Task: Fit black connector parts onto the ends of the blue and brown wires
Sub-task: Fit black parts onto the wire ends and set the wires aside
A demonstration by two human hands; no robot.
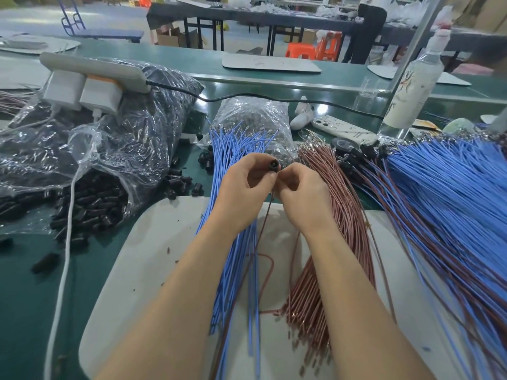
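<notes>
Seating a wire seems the step in hand; the left hand (244, 185) curls round a small black cylindrical plastic connector (274, 163), raised at twelve o'clock over the white pad (164, 256) on the green counter (27, 270); the right hand (299, 193) pinches the tip of a thin brown wire (264, 223) at its mouth; next, that tip likely needs lining up and a straight push; loose blue wires (233, 149) lie at eleven o'clock, a brown wire bundle (329, 174) at two, a clear plastic bag of black parts (96, 160) at nine; the trailing wire might snag them.

Green bench (22, 283) with pale board (142, 270), bags of black connectors (90, 207), phone (343, 128), bottle (411, 97) and white cable (61, 283)
</notes>
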